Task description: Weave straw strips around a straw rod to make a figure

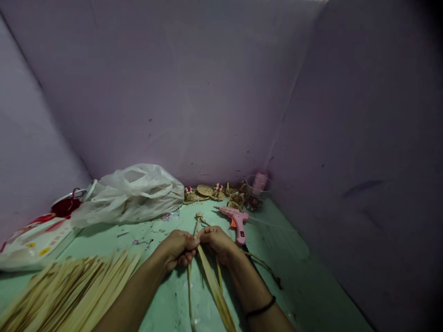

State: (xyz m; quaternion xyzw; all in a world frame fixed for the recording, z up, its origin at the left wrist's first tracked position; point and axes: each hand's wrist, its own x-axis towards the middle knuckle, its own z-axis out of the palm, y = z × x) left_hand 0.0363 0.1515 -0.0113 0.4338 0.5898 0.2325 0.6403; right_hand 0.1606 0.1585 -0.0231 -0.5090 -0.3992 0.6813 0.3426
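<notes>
My left hand (182, 248) and my right hand (217, 240) meet over the green surface, both closed in a pinch on a braid of dried plant strips. The finished-looking braid (197, 225) runs from the fingers toward a knotted end lying farther back. Below the fingers, a broad pale dried strip (211, 276) trails toward me, with thinner strands on either side. A black band (262, 308) circles my right wrist. Just right of my right hand lies a pink glue gun (238, 223) with an orange trigger. My fingertips hide where the strands cross.
Loose dried strips (74, 288) lie in a pile at the left front. Behind them are a white plastic bag (138, 196) and a printed packet (38, 240). Small woven pieces (206, 191) and a clear tub (249, 184) with a pink spool line the back wall (207, 92).
</notes>
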